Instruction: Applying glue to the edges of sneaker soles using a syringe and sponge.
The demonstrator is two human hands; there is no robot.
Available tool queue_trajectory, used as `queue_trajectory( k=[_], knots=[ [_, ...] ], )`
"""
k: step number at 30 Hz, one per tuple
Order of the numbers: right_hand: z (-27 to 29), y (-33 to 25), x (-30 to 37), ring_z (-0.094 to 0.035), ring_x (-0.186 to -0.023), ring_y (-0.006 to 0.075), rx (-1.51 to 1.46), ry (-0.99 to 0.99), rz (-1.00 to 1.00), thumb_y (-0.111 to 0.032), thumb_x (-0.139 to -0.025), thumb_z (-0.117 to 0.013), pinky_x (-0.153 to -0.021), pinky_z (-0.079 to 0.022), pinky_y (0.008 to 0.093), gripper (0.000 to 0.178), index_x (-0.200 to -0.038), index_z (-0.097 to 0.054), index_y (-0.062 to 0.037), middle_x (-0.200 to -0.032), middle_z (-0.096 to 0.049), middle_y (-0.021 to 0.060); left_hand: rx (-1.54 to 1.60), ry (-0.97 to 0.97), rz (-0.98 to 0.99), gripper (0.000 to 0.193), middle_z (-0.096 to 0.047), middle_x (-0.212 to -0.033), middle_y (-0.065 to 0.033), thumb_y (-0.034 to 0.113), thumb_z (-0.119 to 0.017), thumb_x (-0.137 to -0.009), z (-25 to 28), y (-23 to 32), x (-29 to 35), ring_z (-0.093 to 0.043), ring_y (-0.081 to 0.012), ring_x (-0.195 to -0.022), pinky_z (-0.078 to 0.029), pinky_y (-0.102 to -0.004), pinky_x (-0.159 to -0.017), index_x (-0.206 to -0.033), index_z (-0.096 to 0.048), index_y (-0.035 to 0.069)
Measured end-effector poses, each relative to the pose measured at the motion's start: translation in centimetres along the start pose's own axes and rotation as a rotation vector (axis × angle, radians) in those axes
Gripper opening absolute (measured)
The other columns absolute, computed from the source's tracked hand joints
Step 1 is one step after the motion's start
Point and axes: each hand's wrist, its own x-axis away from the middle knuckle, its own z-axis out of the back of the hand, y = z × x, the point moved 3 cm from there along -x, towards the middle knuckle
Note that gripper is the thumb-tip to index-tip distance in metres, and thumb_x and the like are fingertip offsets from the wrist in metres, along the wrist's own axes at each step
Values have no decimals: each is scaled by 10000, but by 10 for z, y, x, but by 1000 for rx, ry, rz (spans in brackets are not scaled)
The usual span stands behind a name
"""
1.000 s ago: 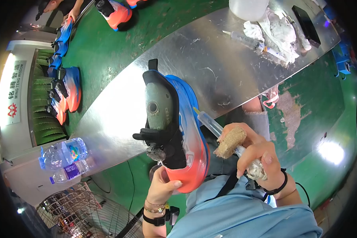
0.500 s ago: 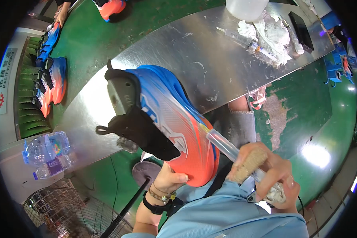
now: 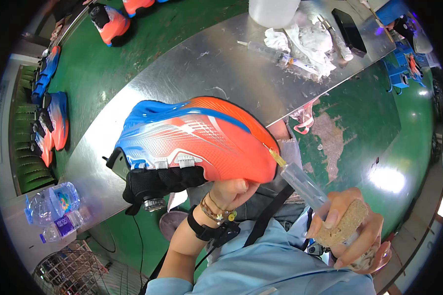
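The left hand (image 3: pixel 234 191) is closed on the toe end of a running shoe (image 3: pixel 197 142) from below, its fingers bent against the coral upper. The shoe is held above the near edge of a metal surface (image 3: pixel 172 78), tipped on its side, with its blue heel to the left, its orange sole edge uppermost and its black collar toward the person. A round dial (image 3: pixel 154 203) shows by the tongue, and a grey-green last (image 3: pixel 120 166) fills the opening.

The right hand (image 3: pixel 360 237) is curled around a clear syringe (image 3: pixel 302 184) and a rough tan block (image 3: pixel 348 220) together, with a pale crumpled wad (image 3: pixel 365 258) under the lower fingers. The syringe's yellow needle hub (image 3: pixel 279 160) points at the toe; its needle reaches the line where sole and upper meet, though actual contact is too fine to tell.

On the metal surface, a second syringe (image 3: pixel 268 50) lies beside crumpled white tissue (image 3: pixel 312 42), near a white tub (image 3: pixel 273 12) and a black box (image 3: pixel 349 30).
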Motion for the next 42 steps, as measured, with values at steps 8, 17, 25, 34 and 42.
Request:
queue_trajectory(
  k=[8, 17, 25, 34, 42],
  knots=[
    [-11, -6, 2, -586, -807, 392, 111, 165, 61, -434, -861, -481, -710, -512, 434, 541, -629, -654, 23, -1036, -432, 329, 39, -43, -108, 787, -326, -1390, -34, 173, -818, -607, -16, 8, -34, -276, -223, -1310, -305, -429, -1067, -1273, -407, 89],
    [-5, 12, -5, -595, -824, 356, 263, 154, 190, -464, -862, -468, -708, -518, 401, 537, -654, -666, -11, -1062, -432, 302, -27, -1, -231, 529, -420, -1320, -147, 240, -656, -786, -50, 17, -46, -469, -217, -1166, -423, -344, -966, -1222, -443, 29],
    [-19, 21, -7, -563, -809, 320, 392, 133, 178, -454, -796, -507, -669, -505, 360, 406, -682, -679, -104, -1015, -461, 219, 165, 284, -84, 243, -598, -1052, -24, 179, -608, -849, -85, 35, -29, -574, -123, -979, -471, -300, -922, -1052, -563, 53],
    [-13, 25, 2, -528, -812, 310, 549, -49, 151, -474, -786, -471, -641, -502, 371, 409, -669, -678, -141, -1032, -449, 164, 143, 361, -39, 259, -606, -1024, -9, 229, -607, -854, -91, 38, -26, -580, -101, -955, -489, -255, -877, -1051, -566, 67],
    [-12, 29, 7, -530, -821, 300, 571, -21, 128, -529, -803, -493, -630, -516, 367, 440, -682, -681, -150, -1033, -457, 157, 134, 371, -49, 262, -617, -988, -11, 246, -607, -854, -97, 39, -26, -594, -101, -917, -497, -242, -865, -1034, -565, 60]
  ],
)
